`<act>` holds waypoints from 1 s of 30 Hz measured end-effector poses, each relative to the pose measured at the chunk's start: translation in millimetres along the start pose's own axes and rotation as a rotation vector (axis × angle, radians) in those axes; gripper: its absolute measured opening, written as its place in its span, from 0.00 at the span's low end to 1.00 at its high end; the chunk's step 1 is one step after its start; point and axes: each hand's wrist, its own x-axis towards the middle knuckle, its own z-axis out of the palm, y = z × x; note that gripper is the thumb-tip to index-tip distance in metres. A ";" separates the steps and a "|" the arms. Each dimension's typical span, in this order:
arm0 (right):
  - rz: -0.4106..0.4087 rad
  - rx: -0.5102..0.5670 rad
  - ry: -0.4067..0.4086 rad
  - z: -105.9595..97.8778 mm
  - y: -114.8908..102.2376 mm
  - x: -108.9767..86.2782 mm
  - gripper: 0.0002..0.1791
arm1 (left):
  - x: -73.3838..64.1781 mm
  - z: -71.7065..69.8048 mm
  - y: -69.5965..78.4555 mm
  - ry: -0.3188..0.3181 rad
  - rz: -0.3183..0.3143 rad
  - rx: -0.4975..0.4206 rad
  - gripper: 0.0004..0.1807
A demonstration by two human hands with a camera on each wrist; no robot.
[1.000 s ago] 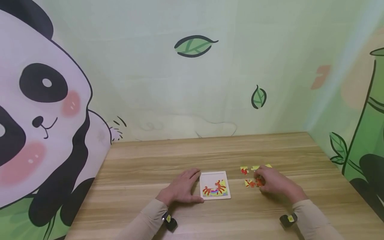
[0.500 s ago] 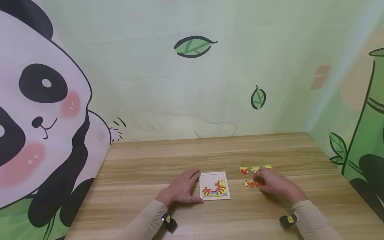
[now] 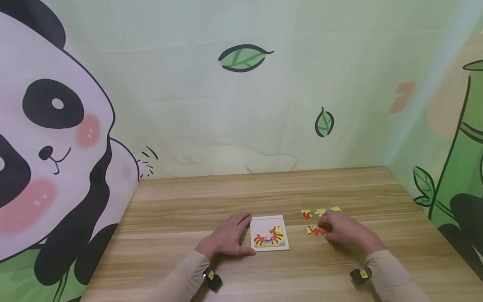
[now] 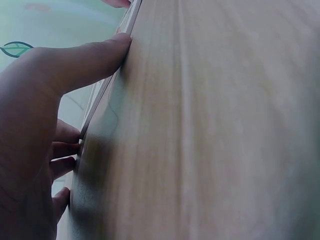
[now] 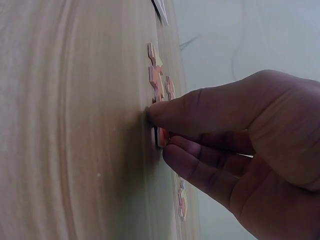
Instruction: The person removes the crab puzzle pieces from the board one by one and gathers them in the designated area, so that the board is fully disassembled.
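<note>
My left hand (image 3: 228,237) lies at the left side of a white-framed jigsaw board (image 3: 265,225). In the left wrist view, its thumb (image 4: 107,52) touches the board's edge, and the other fingers rest farther along it. Joined pieces with an orange animal and a rainbow fill the board's lower part; its upper part is bare. To the right of the board, my right hand (image 3: 345,230) pinches an orange puzzle piece (image 5: 161,136) between thumb and fingers, low at the table. The fingers hide much of that piece. Another orange-and-yellow piece (image 3: 312,230) lies just left of it.
Behind the right hand lie a red-and-yellow piece (image 3: 306,214), a yellow piece (image 3: 320,212) and another yellow piece (image 3: 336,209), partly covered. The wooden table (image 3: 211,197) ends at a wall cloth (image 3: 181,105) printed with a panda and leaves.
</note>
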 end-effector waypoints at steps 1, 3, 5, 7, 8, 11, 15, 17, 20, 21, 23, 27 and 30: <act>-0.007 -0.002 0.004 0.2 0.5 0.3 0.12 | -0.2 -0.2 0.0 -0.002 -0.001 -0.002 0.59; -0.016 -0.003 0.007 0.0 0.8 0.4 0.11 | -0.6 -0.5 0.2 -0.005 -0.005 -0.005 0.59; -0.018 0.001 0.009 -0.2 1.0 0.6 0.12 | -0.9 -0.6 0.2 -0.008 -0.006 -0.007 0.59; -0.016 0.011 0.008 -0.2 1.5 0.5 0.12 | -0.7 -0.6 0.0 -0.008 -0.006 -0.007 0.59; -0.014 0.015 0.008 -0.4 1.6 0.4 0.12 | -0.7 -0.9 0.0 -0.007 -0.007 -0.008 0.59; -0.016 0.020 0.010 -1.1 1.5 0.2 0.12 | -0.6 -1.9 0.1 -0.010 -0.010 -0.012 0.59; -0.030 0.015 0.011 -2.6 0.5 -0.1 0.11 | -0.6 -2.4 0.4 -0.009 -0.009 -0.014 0.59; -0.035 0.009 0.008 -3.2 -0.1 -0.3 0.11 | -0.6 -2.1 0.4 -0.009 -0.006 -0.011 0.59; -0.033 -0.001 0.002 -3.9 -1.6 -0.9 0.10 | -1.0 -1.6 0.3 -0.014 -0.006 -0.010 0.59; -0.030 -0.004 0.000 -4.1 -2.0 -1.1 0.10 | -1.0 -1.4 0.3 -0.014 -0.005 -0.011 0.59; -0.027 -0.008 -0.002 -4.7 -2.9 -1.1 0.10 | -1.3 -1.2 0.4 -0.015 -0.007 -0.014 0.59; -0.013 0.000 0.004 -6.0 -6.2 0.9 0.09 | -1.2 -0.6 0.7 -0.016 -0.013 -0.018 0.59; 0.002 0.012 0.016 -6.3 -9.6 4.1 0.10 | -1.3 -0.5 0.9 -0.015 -0.012 -0.018 0.59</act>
